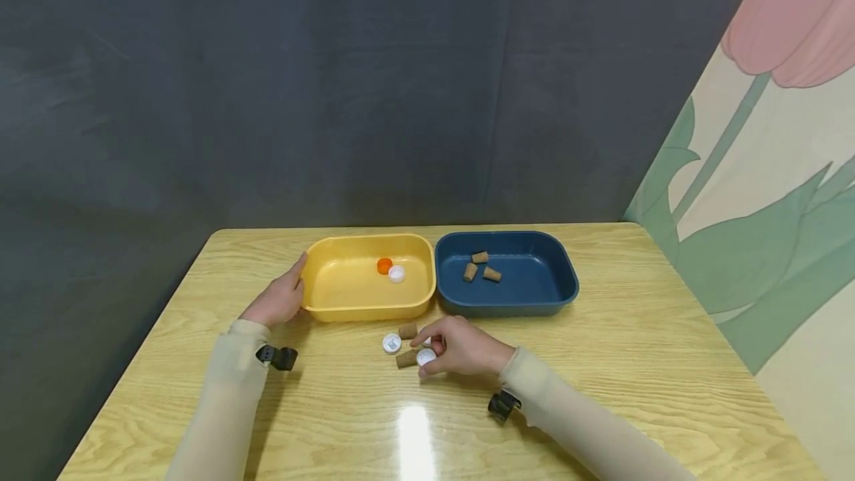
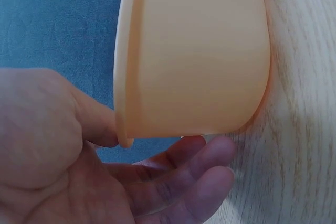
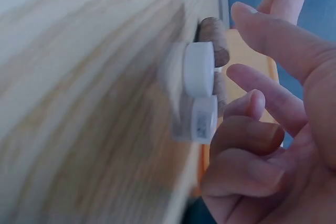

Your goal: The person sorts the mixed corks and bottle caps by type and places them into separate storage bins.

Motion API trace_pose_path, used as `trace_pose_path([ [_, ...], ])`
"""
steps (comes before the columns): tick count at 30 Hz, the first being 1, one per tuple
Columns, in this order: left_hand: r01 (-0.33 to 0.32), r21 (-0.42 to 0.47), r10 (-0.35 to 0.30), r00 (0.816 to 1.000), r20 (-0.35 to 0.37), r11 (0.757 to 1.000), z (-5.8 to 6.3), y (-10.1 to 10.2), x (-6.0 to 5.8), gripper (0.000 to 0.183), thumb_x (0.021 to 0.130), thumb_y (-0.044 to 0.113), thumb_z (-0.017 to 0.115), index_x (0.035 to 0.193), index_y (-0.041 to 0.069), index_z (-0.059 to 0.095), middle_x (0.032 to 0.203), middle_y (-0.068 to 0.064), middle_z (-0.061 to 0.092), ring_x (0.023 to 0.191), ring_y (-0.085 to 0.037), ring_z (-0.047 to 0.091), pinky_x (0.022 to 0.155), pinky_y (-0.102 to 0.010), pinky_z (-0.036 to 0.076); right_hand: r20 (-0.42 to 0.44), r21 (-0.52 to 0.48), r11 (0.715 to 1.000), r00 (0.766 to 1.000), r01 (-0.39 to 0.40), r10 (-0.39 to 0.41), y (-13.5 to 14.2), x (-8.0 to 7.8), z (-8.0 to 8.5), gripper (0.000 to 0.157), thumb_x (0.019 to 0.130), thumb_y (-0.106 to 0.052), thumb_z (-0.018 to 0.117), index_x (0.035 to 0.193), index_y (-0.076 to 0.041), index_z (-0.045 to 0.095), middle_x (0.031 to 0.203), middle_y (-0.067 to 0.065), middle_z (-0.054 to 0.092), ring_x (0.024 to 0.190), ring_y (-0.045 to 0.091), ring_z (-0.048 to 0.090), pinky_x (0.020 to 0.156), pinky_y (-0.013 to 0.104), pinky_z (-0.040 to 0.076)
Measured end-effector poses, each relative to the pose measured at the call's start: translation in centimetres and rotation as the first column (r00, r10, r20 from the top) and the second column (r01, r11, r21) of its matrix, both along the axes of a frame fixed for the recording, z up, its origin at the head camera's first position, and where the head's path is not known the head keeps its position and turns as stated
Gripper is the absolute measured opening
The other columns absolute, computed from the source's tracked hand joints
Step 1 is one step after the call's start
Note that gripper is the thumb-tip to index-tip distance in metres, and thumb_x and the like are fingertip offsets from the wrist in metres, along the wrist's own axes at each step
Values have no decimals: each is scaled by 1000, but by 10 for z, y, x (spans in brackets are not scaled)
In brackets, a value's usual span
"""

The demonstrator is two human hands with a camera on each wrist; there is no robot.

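My left hand (image 1: 279, 301) holds the left end of a yellow plastic tray (image 1: 334, 284). In the left wrist view, the thumb lies at the tray's rim (image 2: 122, 77) and the fingers are against its outer wall. My right hand (image 1: 467, 347) hovers at a small group of caps and corks on the table, thumb and index finger apart. Nearest its fingertips is a white bottle cap (image 3: 199, 69); another white cap (image 1: 392, 344) lies farther left. Two corks (image 1: 406, 359) lie among them. A further white piece is partly hidden by the right hand.
An orange cap (image 1: 384, 266) and a white cap (image 1: 397, 274) lie inside the yellow tray. Right beside it stands a dark blue tray (image 1: 534, 284) with three corks (image 1: 492, 274) in it. Behind the wooden table (image 1: 334, 421) hangs a dark curtain (image 1: 401, 95).
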State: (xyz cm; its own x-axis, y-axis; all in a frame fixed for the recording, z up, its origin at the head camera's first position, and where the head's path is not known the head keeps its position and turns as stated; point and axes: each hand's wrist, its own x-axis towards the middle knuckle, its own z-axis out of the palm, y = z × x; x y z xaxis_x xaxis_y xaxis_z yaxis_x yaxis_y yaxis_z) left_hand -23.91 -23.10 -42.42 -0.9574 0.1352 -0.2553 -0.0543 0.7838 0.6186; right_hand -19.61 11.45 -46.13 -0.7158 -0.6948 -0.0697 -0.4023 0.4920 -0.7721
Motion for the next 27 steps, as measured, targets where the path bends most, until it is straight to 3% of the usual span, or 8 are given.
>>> trace_pose_path([
  [9, -7, 5, 7, 1000, 5, 1000, 0, 2, 0, 58, 109, 13, 24, 161, 8, -1, 137, -31, 47, 59, -19, 51, 60, -32, 46, -16, 13, 1000, 1000, 5, -5, 6, -1, -9, 34, 79, -16, 86, 111, -10, 76, 62, -8, 46, 56, 2, 38, 58, 18, 33],
  [17, 4, 10, -4, 1000, 0, 1000, -1, 0, 0, 58, 109, 14, 23, 161, 8, -2, 128, -31, 52, 54, -17, 48, 58, -32, 45, -45, 13, 1000, 999, 12, -12, 8, -3, -14, 30, 79, -16, 86, 107, -11, 78, 62, -10, 48, 57, 1, 40, 58, 18, 34],
  [27, 11, 12, -11, 1000, -11, 1000, -1, -1, 0, 58, 109, 15, 24, 161, 7, -1, 138, -34, 45, 56, -19, 51, 59, -32, 46, -95, 6, 1000, 995, 19, -18, 10, -3, -19, 24, 76, -18, 88, 98, -13, 81, 65, -10, 52, 59, 0, 43, 56, 18, 36],
])
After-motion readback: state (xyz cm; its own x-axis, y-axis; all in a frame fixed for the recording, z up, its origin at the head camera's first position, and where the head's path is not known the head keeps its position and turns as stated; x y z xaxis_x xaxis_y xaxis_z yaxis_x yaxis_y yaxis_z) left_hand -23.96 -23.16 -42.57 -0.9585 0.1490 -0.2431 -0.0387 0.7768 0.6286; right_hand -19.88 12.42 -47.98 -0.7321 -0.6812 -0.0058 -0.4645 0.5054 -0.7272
